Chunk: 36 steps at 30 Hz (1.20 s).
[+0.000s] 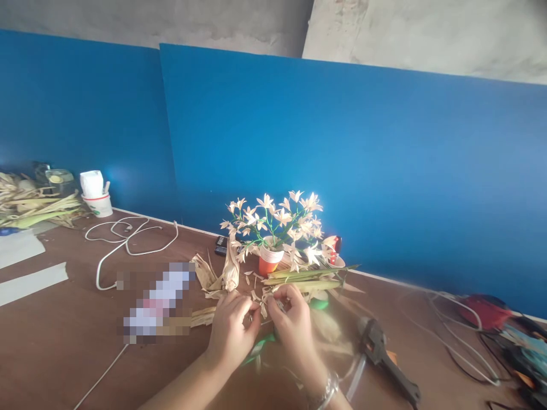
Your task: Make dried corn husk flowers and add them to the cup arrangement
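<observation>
My left hand [237, 322] and my right hand [293, 316] are close together above the brown table [171, 376]. Both have thumb and fingers pinched. Pale, petal-like pieces of dried husk [264, 310] show between the fingertips, but I cannot make out exactly which hand grips what. Just beyond stands a paper cup [270, 263] holding cream husk flowers [282, 216] on green stems. Long green leaf strips [305, 279] lie in front of it. A green roll, perhaps tape [260, 347], is partly hidden below my hands.
A black glue gun [380, 353] lies to the right, near cables and a red object [485, 311]. Husks [231, 267] lie left of the cup. Farther left are a white cable [128, 242], a blurred-out phone-like item [158, 302], a white cup [98, 205] and piled husks [38, 205].
</observation>
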Motion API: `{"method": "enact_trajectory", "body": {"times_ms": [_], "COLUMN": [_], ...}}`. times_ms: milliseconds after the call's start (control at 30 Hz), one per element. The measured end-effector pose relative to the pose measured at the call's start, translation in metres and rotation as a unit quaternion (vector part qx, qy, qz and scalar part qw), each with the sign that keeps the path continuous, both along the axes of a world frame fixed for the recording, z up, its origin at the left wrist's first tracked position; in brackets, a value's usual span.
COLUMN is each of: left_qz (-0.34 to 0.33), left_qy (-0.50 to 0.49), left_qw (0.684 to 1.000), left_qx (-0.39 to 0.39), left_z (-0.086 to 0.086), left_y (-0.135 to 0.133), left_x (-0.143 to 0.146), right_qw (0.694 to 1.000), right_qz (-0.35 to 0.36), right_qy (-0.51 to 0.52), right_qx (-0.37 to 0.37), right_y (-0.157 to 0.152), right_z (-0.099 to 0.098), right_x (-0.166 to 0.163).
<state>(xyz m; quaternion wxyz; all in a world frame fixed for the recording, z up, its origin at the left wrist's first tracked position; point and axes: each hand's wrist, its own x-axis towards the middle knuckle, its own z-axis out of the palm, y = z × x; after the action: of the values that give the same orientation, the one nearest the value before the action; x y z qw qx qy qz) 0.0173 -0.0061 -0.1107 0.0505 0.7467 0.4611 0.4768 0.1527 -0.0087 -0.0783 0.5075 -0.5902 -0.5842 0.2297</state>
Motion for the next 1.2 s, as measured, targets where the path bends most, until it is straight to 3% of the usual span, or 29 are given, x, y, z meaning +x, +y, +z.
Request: {"method": "enact_trajectory", "body": {"times_ms": [200,300,433,567,733,867,933,1000,1100,1200], "left_qz": [-0.004,-0.028,-0.062,-0.050,-0.052,-0.062,-0.083,-0.118,-0.159,-0.165], "left_qy": [-0.137,-0.240,-0.361,-0.412,-0.426,-0.426,-0.436,-0.465,-0.504,-0.502], "left_qw": [0.985,0.948,0.881,0.848,0.837,0.831,0.817,0.785,0.733,0.731], "left_qx": [-0.107,-0.208,-0.300,-0.330,-0.340,-0.353,-0.368,-0.392,-0.428,-0.431], "left_z": [-0.002,0.000,0.005,0.009,0.008,0.005,0.003,0.003,0.003,0.003], "left_y": [0.008,0.012,0.016,0.016,0.017,0.019,0.019,0.018,0.015,0.013], "left_x": [-0.004,-0.005,-0.005,-0.005,-0.004,-0.005,-0.006,-0.005,-0.001,0.002], "right_qw": [0.999,0.989,0.940,0.903,0.898,0.945,0.979,0.997,0.975,0.945], "right_qz": [0.023,0.032,0.091,0.106,0.089,0.053,0.035,0.044,0.075,0.066], "right_qy": [-0.026,-0.141,-0.326,-0.416,-0.430,-0.321,-0.198,-0.040,0.168,0.286], "right_qx": [-0.016,-0.038,-0.040,-0.031,-0.025,-0.009,-0.021,-0.059,-0.124,-0.147], "right_y": [0.005,0.011,0.012,0.011,0.014,0.015,0.013,0.010,0.005,0.001], "right_z": [0.002,-0.009,-0.027,-0.037,-0.040,-0.034,-0.027,-0.017,-0.003,0.003], "right_x": [0.012,0.018,0.016,0.012,0.012,0.012,0.010,0.008,0.004,0.001]}}
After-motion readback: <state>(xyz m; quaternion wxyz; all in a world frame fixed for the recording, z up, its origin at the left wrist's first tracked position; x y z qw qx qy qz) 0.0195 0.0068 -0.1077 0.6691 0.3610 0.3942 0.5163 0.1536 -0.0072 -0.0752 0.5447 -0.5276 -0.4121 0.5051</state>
